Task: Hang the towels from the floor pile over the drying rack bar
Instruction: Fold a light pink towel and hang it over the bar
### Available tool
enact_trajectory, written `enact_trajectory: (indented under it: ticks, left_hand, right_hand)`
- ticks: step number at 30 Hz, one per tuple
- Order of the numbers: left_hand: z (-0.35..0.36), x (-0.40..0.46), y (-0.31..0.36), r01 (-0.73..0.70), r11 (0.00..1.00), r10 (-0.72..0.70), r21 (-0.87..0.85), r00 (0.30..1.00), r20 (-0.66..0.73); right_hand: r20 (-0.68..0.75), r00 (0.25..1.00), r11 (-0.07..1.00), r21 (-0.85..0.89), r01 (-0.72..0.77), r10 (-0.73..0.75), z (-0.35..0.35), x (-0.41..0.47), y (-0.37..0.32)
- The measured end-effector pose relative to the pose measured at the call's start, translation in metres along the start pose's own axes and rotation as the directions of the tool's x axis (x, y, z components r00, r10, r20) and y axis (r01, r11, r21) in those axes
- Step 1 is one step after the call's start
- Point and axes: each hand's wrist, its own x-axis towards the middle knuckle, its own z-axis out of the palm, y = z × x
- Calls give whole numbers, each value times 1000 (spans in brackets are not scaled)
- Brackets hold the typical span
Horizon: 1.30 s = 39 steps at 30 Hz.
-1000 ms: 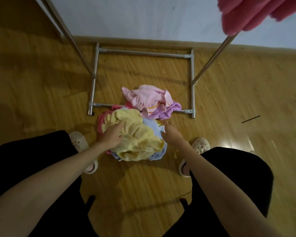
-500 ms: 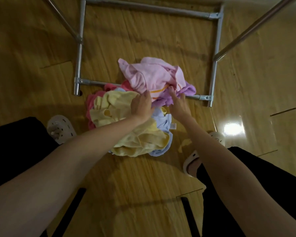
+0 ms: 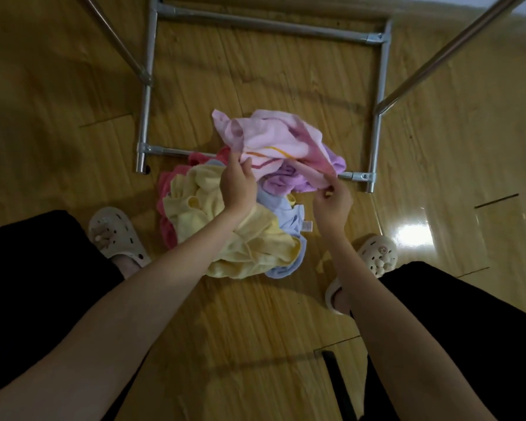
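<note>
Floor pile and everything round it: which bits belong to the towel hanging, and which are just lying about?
Part of the job:
- pink towel, held by left hand and right hand
- yellow towel, purple towel, blue towel, dark pink towel, in the pile
- drying rack, base and uprights only

Just there:
- slippers on the person's feet
- wooden floor

We see the towel pile (image 3: 231,226) on the floor (image 3: 73,86) at the centre, between our two slippers: the left slipper (image 3: 119,235) at nine o'clock of it, the right slipper (image 3: 374,262) at four o'clock. The rack base (image 3: 264,25) frames the floor at twelve o'clock, and the pile's far end lies over its near bar. On top, at one o'clock, sits the striped towel (image 3: 274,141), our left hand (image 3: 237,183) on its near-left edge, our right hand (image 3: 331,202) on its near-right corner.
</note>
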Motion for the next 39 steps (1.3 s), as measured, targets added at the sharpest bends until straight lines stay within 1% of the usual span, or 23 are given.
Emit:
enact_trajectory:
  ticks: [2,5,9,11,14,16,18,20,22,25,28,30,31,33,34,36,38,39]
  left_hand:
    - [-25,-10,6,11,998,-14,-67,999,-46]
    - [-58,-26,14,44,993,-46,-106,999,-23]
    - [-103,-47,28,58,992,-56,-115,998,19]
    - [-128,-57,38,104,987,-102,-119,995,23]
    - [-167,-68,51,218,942,-219,-255,975,24]
    - [-192,-74,64,216,926,-217,-309,976,31]
    - [-217,-81,79,180,927,-179,-328,983,32]
    - [-240,-88,97,113,947,-103,-302,993,48]
    - [-258,-94,113,77,962,-51,-263,993,106]
    - [-282,-101,135,92,977,-55,-194,981,187]
    - [-305,-105,151,99,987,-73,-124,976,204]
    - [-321,-112,164,48,997,-33,-56,970,241]
    - [-328,-117,172,-7,999,17,-38,962,272]
    - [-342,-134,190,-164,984,176,-64,915,362]
    - [-350,-145,200,-238,967,254,-92,873,417]
    - [-361,-164,214,-328,930,364,-166,767,528]
    - [-367,-175,221,-456,878,450,-144,685,573]
    - [-369,-178,223,-515,848,485,-122,663,571]
  right_hand:
    - [-49,998,999,23,-37,38,-8,-17,-6]
    - [-19,1000,1000,1,-24,24,-19,-42,-18]
    - [61,992,993,-39,109,-107,-44,-73,-43]
    - [79,976,978,-45,206,-202,-64,-89,-59]
    - [14,938,937,-43,346,-346,-97,-112,-83]
    - [-39,906,907,-4,422,-422,-118,-126,-103]
    - [-60,874,874,40,484,-482,-139,-140,-127]
    - [-69,850,844,99,527,-522,-158,-152,-156]
    - [-76,845,828,172,534,-529,-174,-164,-184]
    - [-93,828,792,251,557,-553,-191,-181,-224]
    - [-115,811,756,307,578,-573,-205,-192,-257]
    - [-101,799,733,345,587,-592,-216,-195,-278]
    - [-90,786,719,352,599,-611,-222,-196,-289]
    - [-67,747,683,359,636,-661,-233,-202,-310]
    - [-56,723,661,362,657,-688,-237,-205,-319]
    - [-38,686,626,373,684,-727,-244,-212,-335]
    - [-36,673,613,380,693,-739,-249,-218,-346]
    - [-43,668,605,383,698,-743,-251,-220,-350]
